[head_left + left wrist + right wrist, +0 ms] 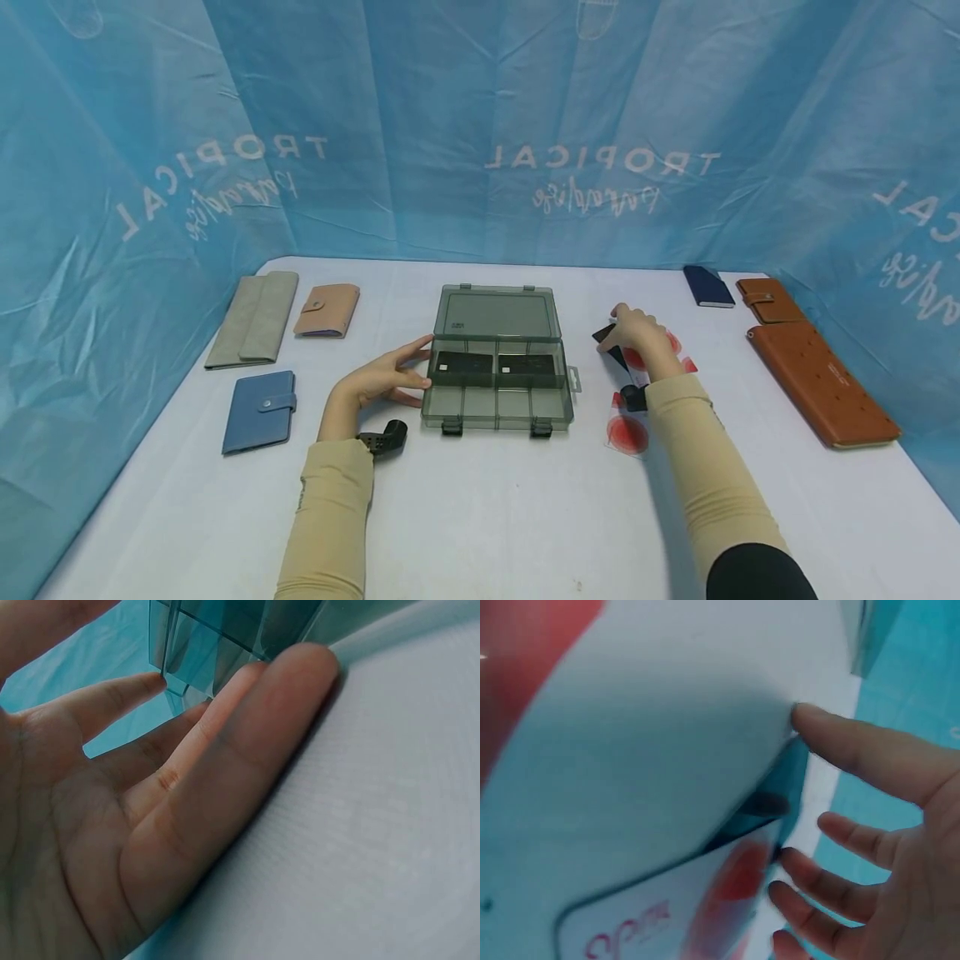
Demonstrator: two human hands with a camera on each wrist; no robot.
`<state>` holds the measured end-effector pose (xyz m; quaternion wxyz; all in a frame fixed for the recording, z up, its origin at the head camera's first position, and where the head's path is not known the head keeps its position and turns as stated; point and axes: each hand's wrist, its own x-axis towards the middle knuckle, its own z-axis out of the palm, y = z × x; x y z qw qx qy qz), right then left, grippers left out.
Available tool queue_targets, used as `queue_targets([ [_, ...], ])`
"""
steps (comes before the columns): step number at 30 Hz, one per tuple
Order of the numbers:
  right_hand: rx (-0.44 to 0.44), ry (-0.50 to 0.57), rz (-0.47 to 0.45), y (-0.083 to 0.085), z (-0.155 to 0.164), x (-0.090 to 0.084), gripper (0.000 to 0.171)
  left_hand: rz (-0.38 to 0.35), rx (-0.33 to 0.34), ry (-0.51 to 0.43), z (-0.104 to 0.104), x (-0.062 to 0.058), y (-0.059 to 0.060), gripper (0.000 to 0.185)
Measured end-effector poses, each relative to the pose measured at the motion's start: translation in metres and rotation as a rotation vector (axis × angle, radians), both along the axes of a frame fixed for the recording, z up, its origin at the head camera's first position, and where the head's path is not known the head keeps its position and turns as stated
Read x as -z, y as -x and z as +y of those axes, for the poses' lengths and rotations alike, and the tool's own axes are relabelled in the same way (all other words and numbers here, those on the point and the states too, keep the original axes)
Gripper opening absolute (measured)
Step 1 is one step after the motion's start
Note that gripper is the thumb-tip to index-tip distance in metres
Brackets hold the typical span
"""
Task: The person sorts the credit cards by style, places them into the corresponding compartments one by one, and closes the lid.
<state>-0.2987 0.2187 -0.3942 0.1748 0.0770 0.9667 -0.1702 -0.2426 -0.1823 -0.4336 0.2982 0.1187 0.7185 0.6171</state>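
A translucent grey-green compartment box stands on the white table with its lid tilted back. Two black flat pieces, each with a small white mark, sit in separate compartments: one on the left, one on the right. My left hand touches the box's left side with fingers extended; the left wrist view shows the fingers at its wall. To the right of the box, my right hand pinches a dark, thin card-like piece by its edges. Beside it lies a white card with red print.
Red-patterned clear sheets lie under the right wrist. On the left are a grey folder, a tan card holder and a blue one. On the right are a navy booklet, a small brown holder and a long brown wallet.
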Motion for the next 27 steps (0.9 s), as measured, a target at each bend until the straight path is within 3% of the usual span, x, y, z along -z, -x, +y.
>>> queue_targets([
  [11, 0.027, 0.098, -0.071, 0.007, 0.009, 0.009, 0.050, 0.004, -0.001, -0.004, 0.000, 0.000, -0.001, 0.087],
  [16, 0.045, 0.069, -0.056, 0.007, 0.009, 0.007, 0.058, 0.006, -0.003, 0.000, 0.000, 0.000, 0.000, 0.086],
  [21, 0.054, 0.105, -0.063, 0.010, 0.014, 0.011, 0.065, 0.003, -0.009, 0.008, 0.001, 0.002, 0.000, 0.086],
  [24, 0.039, 0.173, -0.043, 0.010, 0.018, 0.012, 0.059, -0.002, -0.011, 0.012, 0.001, 0.003, 0.000, 0.086],
  [27, 0.032, 0.320, 0.006, 0.010, 0.022, 0.009, 0.047, 0.003, -0.015, 0.012, 0.001, 0.003, 0.000, 0.086],
])
